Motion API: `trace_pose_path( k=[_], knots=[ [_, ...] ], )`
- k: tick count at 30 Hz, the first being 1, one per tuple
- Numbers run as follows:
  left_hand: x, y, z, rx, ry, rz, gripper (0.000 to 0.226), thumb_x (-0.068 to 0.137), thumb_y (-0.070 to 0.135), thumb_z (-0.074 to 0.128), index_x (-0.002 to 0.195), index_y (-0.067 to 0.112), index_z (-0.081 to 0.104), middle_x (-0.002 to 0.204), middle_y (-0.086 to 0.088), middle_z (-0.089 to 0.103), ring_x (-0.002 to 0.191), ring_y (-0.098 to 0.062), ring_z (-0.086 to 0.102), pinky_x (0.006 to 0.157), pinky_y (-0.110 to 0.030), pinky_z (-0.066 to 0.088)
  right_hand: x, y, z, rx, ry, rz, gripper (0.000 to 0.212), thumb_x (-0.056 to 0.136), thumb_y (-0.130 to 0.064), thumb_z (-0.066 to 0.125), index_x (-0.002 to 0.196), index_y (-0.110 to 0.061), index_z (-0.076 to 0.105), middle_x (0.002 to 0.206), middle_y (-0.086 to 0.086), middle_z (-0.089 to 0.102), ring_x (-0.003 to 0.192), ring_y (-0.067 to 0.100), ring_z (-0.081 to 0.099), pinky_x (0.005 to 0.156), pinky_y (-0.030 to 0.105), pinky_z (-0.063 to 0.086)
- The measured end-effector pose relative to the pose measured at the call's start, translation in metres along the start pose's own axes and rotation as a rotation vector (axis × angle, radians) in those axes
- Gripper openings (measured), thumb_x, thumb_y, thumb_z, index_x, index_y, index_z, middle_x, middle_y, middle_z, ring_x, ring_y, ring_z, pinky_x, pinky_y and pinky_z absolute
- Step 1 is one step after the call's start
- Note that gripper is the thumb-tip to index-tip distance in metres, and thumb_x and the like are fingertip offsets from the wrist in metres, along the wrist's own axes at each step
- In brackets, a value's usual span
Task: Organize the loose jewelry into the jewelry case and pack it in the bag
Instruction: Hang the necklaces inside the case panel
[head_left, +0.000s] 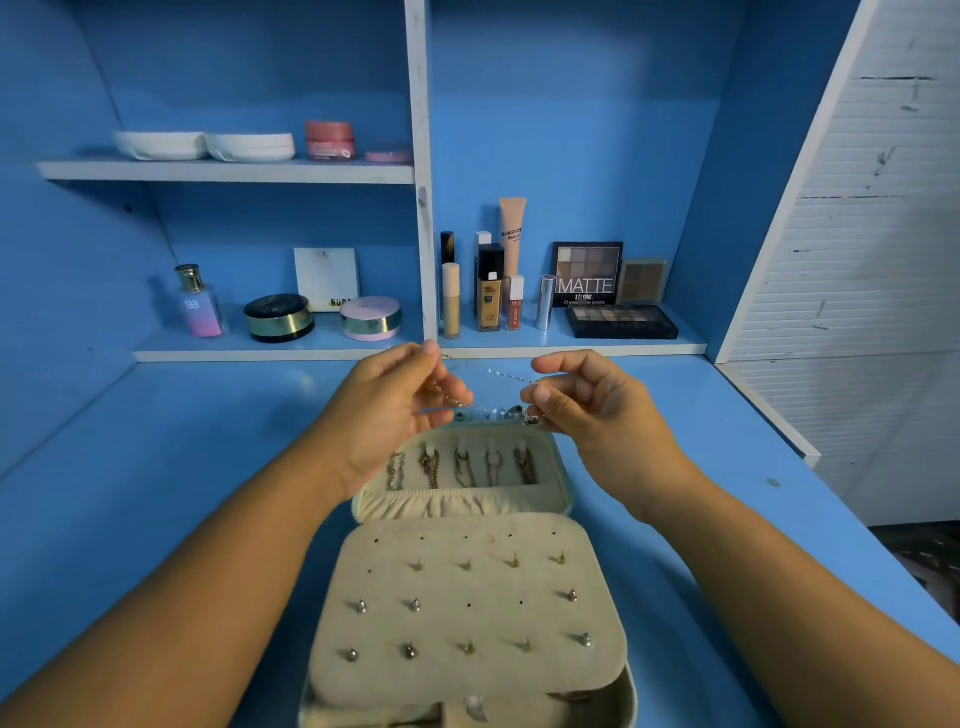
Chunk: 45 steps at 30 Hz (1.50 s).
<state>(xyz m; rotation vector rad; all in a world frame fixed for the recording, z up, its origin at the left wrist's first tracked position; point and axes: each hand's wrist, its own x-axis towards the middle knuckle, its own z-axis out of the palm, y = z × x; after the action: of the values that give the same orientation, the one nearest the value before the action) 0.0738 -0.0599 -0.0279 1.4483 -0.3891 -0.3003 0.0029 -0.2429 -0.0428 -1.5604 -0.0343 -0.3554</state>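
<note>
Blue shelving lines the wall behind a blue worktop (156, 493). The lower shelf (291, 353) holds cosmetics, from a perfume bottle (200, 304) on the left to an eyeshadow palette (587, 275) on the right.

Over the far edge of the open jewelry case (452, 505), the left hand (387, 400) pinches one end of a thin chain (488, 371) between thumb and forefinger, its other fingers loosely curled. The chain runs across to the right hand (592, 405), which pinches the other end the same way.

The case lies on the worktop between the forearms, and I'd say the sorting is well along. Five hung chains (462, 467) already sit on the hooks in the lid, and a good many studs (414, 604) are pushed into the padded panel, though several holes are bare. A few loose pieces (498, 413) glint on the worktop just behind the case; I can't make out what they are.

This chain still needs a place, then those pieces. After that the case must be closed and packed, and no bag is in sight.
</note>
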Motion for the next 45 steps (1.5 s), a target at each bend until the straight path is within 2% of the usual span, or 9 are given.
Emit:
trace_pose_path(
  k=[3, 6, 12, 21, 26, 34, 39, 42, 45],
  knots=[
    [-0.001, -0.001, 0.001, 0.012, 0.002, -0.016, 0.028, 0.097, 0.025, 0.054, 0.072, 0.014, 0.047, 0.061, 0.004, 0.053, 0.071, -0.015, 0.062, 0.074, -0.032, 0.054, 0.000, 0.001, 0.002, -0.022, 0.016, -0.027, 0.014, 0.090, 0.001, 0.055, 0.096, -0.012, 0.059, 0.077, 0.003, 0.067, 0.071, 0.005, 0.063, 0.070, 0.018, 0.054],
    [-0.002, -0.004, 0.002, 0.235, 0.018, 0.029, 0.027, 0.089, 0.011, 0.066, 0.078, 0.015, 0.042, 0.070, 0.003, 0.047, 0.065, -0.010, 0.054, 0.067, -0.027, 0.053, 0.000, 0.002, 0.004, -0.074, 0.025, -0.062, 0.015, 0.091, 0.003, 0.053, 0.093, -0.012, 0.058, 0.077, 0.004, 0.063, 0.067, 0.003, 0.060, 0.071, 0.016, 0.052],
    [-0.002, -0.004, 0.002, 0.346, 0.020, 0.086, 0.033, 0.086, 0.008, 0.069, 0.078, 0.014, 0.037, 0.083, 0.000, 0.072, 0.074, -0.006, 0.064, 0.060, -0.020, 0.051, 0.002, 0.000, 0.001, 0.016, 0.061, 0.015, 0.016, 0.097, 0.000, 0.045, 0.091, -0.011, 0.055, 0.077, 0.006, 0.058, 0.064, 0.011, 0.063, 0.070, 0.024, 0.057],
    [-0.004, -0.003, 0.005, 0.318, 0.041, 0.158, 0.029, 0.089, 0.014, 0.066, 0.077, 0.016, 0.040, 0.096, -0.017, 0.071, 0.071, 0.001, 0.065, 0.067, -0.022, 0.045, -0.002, -0.004, 0.003, 0.243, -0.041, 0.217, 0.011, 0.097, -0.005, 0.045, 0.100, -0.009, 0.056, 0.082, 0.007, 0.060, 0.070, 0.019, 0.067, 0.068, 0.029, 0.058],
    [-0.004, -0.002, 0.006, 0.292, 0.086, 0.188, 0.032, 0.089, 0.009, 0.066, 0.071, 0.017, 0.040, 0.080, -0.010, 0.064, 0.069, -0.009, 0.059, 0.067, -0.025, 0.046, -0.004, -0.002, 0.004, 0.194, -0.129, 0.210, 0.025, 0.085, 0.006, 0.059, 0.104, -0.010, 0.058, 0.086, 0.006, 0.066, 0.078, 0.015, 0.067, 0.071, 0.022, 0.055],
    [-0.005, -0.001, 0.004, 0.365, 0.143, 0.186, 0.019, 0.087, -0.001, 0.053, 0.075, 0.013, 0.046, 0.063, -0.008, 0.050, 0.056, -0.009, 0.048, 0.061, -0.025, 0.041, -0.004, -0.001, 0.006, -0.010, -0.024, 0.023, 0.036, 0.076, 0.009, 0.068, 0.099, -0.016, 0.058, 0.090, 0.007, 0.063, 0.075, 0.016, 0.066, 0.070, 0.025, 0.056],
    [-0.006, -0.008, 0.002, 0.673, 0.030, 0.090, 0.013, 0.091, 0.011, 0.051, 0.093, 0.024, 0.051, 0.066, -0.004, 0.052, 0.064, -0.016, 0.049, 0.065, -0.032, 0.042, -0.004, -0.003, 0.003, 0.068, -0.022, -0.072, 0.039, 0.081, 0.009, 0.062, 0.107, -0.018, 0.052, 0.083, 0.003, 0.064, 0.077, 0.013, 0.062, 0.072, 0.021, 0.052],
    [-0.007, -0.013, 0.004, 0.829, 0.011, 0.181, 0.017, 0.092, 0.021, 0.057, 0.102, 0.035, 0.058, 0.093, 0.011, 0.059, 0.089, -0.005, 0.055, 0.077, -0.024, 0.044, -0.008, -0.006, 0.002, -0.048, -0.107, -0.113, 0.047, 0.084, 0.007, 0.060, 0.116, -0.026, 0.046, 0.091, 0.002, 0.067, 0.081, 0.014, 0.063, 0.073, 0.025, 0.053],
    [-0.006, -0.011, 0.007, 0.721, -0.099, 0.185, 0.020, 0.099, 0.027, 0.052, 0.109, 0.041, 0.062, 0.111, 0.019, 0.061, 0.107, 0.004, 0.054, 0.089, -0.019, 0.041, -0.011, -0.007, 0.003, -0.201, -0.159, -0.159, 0.059, 0.083, 0.004, 0.063, 0.122, -0.033, 0.040, 0.100, 0.000, 0.066, 0.085, 0.016, 0.066, 0.076, 0.029, 0.055]
  ],
)
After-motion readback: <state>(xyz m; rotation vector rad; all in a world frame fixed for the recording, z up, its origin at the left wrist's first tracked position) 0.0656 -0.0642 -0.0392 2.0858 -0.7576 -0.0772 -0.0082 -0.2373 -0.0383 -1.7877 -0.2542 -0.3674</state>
